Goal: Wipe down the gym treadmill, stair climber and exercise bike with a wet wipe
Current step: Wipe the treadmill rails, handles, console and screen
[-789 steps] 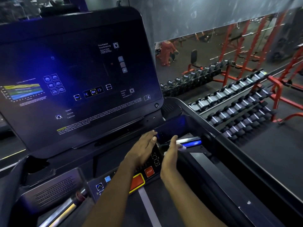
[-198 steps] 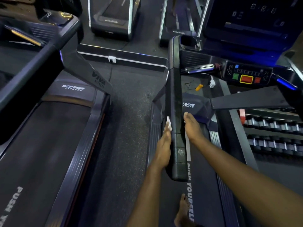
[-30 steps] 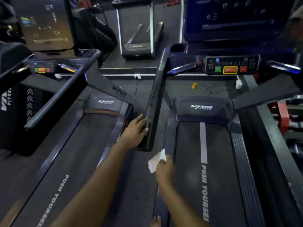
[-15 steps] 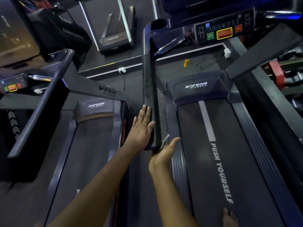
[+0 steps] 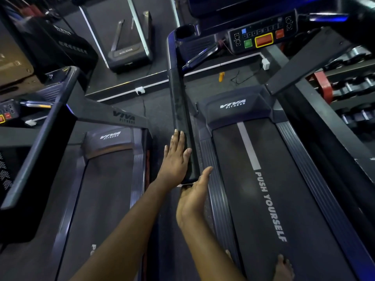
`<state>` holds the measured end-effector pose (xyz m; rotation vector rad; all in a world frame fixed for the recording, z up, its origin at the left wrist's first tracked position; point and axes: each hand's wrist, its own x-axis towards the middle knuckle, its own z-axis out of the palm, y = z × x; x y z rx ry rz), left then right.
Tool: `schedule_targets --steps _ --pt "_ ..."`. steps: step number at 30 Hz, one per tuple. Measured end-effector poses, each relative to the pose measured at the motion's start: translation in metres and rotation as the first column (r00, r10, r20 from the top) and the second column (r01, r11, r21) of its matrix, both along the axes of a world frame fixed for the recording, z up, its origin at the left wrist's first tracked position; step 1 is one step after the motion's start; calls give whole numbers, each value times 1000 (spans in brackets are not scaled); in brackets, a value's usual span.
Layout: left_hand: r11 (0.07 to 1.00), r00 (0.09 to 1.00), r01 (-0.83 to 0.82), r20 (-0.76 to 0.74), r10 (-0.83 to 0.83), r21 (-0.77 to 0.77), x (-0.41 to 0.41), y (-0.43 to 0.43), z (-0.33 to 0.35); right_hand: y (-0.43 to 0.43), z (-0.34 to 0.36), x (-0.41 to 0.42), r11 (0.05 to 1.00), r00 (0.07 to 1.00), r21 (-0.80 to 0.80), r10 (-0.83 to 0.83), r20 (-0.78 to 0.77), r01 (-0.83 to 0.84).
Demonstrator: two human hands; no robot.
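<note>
Head view. Treadmill [image 5: 232, 104], black, belt lettered PUSH YOURSELF. Left handrail [image 5: 178, 102]: left hand [image 5: 174, 159] laid flat along its outer side, fingers straight. Right hand [image 5: 192, 197] open-palmed against the rail's near end, thumb straight, other fingers hidden behind it. Wet wipe [image 5: 183, 185]: white sliver pressed between that palm and the rail end. Bare foot [image 5: 284, 268] on the belt.

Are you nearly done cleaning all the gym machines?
Not nearly. Done, by the look of it: the treadmill's left handrail shows damp-looking smears along its top. In hand: the right hand presses the wipe under that rail's near end, while the left hand lies flat against its side. Left: the two other kinds of machine, neither in view here.
</note>
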<state>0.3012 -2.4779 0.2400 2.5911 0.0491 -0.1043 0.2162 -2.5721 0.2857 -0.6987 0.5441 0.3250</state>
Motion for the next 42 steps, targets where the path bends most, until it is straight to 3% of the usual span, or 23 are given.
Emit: schedule_targets --steps 3,7,10,15,17,21,25,31,37,42 --pt "1000 1000 -4 -3 4 1 0 -1 2 6 5 -15 997 996 81 -24 88 17" --pt "1000 1000 6 -27 -6 -8 -1 -2 4 3 -5 3 999 999 1 -32 23 32" --pt "1000 999 5 -38 -6 -5 -2 -2 6 -5 -18 19 999 999 25 -33 -32 34" --pt "999 1000 2 -25 -3 -46 -3 -1 4 -2 -31 1 999 996 -41 -26 84 30" --pt "998 1000 0 -27 -2 -55 -3 -2 4 -4 -39 9 999 998 -24 -29 62 31" --pt "999 999 -15 -43 13 -42 -2 -4 5 -16 -62 54 993 995 -70 92 -41 -95" --pt "1000 999 -5 -38 3 -31 -4 -1 5 -22 -82 63 973 979 -101 204 -20 -205" --pt "1000 1000 -7 -24 6 -20 -2 -1 2 -34 -95 59 963 972 -137 235 5 -232" --pt "1000 1000 -23 -17 23 -19 -4 -1 3 -36 -92 96 894 907 -158 421 -25 -419" --pt "997 998 -56 -24 55 -61 -3 -3 3 -56 -104 102 783 790 -122 613 -10 -610"
